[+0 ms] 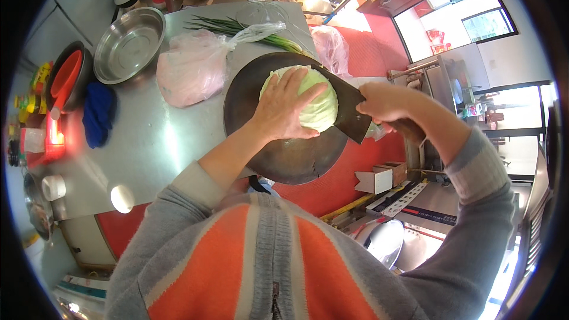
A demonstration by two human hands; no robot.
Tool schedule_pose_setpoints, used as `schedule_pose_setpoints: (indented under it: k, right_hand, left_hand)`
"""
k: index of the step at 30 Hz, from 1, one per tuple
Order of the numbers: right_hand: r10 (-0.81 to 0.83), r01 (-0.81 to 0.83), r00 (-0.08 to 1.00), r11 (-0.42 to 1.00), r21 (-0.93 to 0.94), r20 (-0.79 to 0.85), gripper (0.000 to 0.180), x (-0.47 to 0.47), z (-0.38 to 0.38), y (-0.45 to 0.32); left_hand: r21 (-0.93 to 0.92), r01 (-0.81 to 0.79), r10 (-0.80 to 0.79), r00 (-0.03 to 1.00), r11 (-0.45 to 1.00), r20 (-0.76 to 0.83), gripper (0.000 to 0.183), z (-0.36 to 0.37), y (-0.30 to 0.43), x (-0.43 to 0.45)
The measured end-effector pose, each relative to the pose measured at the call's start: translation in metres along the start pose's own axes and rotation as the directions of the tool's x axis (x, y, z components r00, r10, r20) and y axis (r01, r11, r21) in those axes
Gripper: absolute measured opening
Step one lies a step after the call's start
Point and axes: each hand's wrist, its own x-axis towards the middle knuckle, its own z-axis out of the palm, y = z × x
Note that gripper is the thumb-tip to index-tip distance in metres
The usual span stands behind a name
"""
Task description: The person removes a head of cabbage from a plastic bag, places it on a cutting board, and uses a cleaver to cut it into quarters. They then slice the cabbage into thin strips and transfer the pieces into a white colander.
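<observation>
A pale green cabbage (321,106) rests on a round, dark chopping board (293,160). Spread over its left side, my left hand (284,104) presses against the leaves, with the thumb on the near edge. My right hand (386,101) grips a broad cleaver (353,113) by its wooden handle (406,130). The blade lies just right of the cabbage, over the board's right part; whether its edge touches the leaves cannot be told. Behind the board, spring onions (249,33) lie on the metal table (146,160). A knotted, clouded plastic bag (193,69) stands left of the board.
A steel basin (130,46) sits at the back left. Nearer the left edge are a dark bowl with a red ladle (66,80), a blue cloth (98,114) and a small white container (53,187). A pink plastic bag (331,49) hangs beyond the table's right edge.
</observation>
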Motion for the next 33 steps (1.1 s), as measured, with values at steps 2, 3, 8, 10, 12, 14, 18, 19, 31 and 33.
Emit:
schedule_pose_setpoints:
  k: [2,3,8,10,12,14,18,19,31,33]
  right_hand:
    - [-0.023,0.035,0.995,0.992,0.12,-0.1,0.025,0.004,0.027,0.015]
    - [-0.056,0.082,0.978,0.989,0.125,-0.199,0.025,0.004,0.039,0.015]
    - [-0.015,0.14,0.893,0.959,0.245,-0.449,0.026,0.009,0.07,0.005]
    - [0.037,0.156,0.879,0.92,0.359,-0.476,0.027,0.025,0.083,0.003]
    - [0.054,0.126,0.86,0.941,0.314,-0.508,0.027,0.061,0.104,-0.002]
    - [0.055,0.134,0.793,0.956,0.262,-0.606,0.027,0.086,0.117,-0.003]
    - [0.058,0.228,0.697,0.927,0.297,-0.715,0.028,0.094,0.143,-0.008]
    - [0.061,0.251,0.701,0.912,0.326,-0.711,0.028,0.091,0.141,-0.009]
    - [-0.215,0.244,0.945,0.965,0.093,-0.246,0.021,0.015,0.11,-0.009]
    - [-0.232,0.236,0.957,0.972,0.002,-0.176,0.02,0.013,0.101,-0.016]
  left_hand:
    - [-0.046,0.023,-0.024,0.999,0.999,-0.021,0.09,-0.001,-0.009,0.004]
    - [-0.02,0.045,-0.046,0.999,0.999,-0.029,0.089,-0.003,-0.016,0.01]
    - [-0.143,0.164,-0.157,0.986,0.976,0.058,0.087,-0.015,-0.042,0.035]
    - [-0.173,0.207,-0.193,0.977,0.963,0.094,0.088,-0.015,-0.05,0.04]
    - [-0.165,0.262,-0.235,0.958,0.951,0.165,0.09,-0.015,-0.052,0.044]
    - [-0.203,0.313,-0.277,0.942,0.928,0.188,0.092,-0.013,-0.06,0.049]
    - [-0.235,0.33,-0.289,0.938,0.914,0.193,0.093,-0.017,-0.066,0.051]
    - [-0.239,0.307,-0.269,0.946,0.921,0.179,0.092,-0.018,-0.065,0.047]
    - [-0.032,0.381,-0.38,0.924,0.924,0.044,0.098,-0.021,-0.01,-0.025]
    - [-0.026,0.36,-0.357,0.93,0.933,0.083,0.096,-0.028,0.003,-0.022]
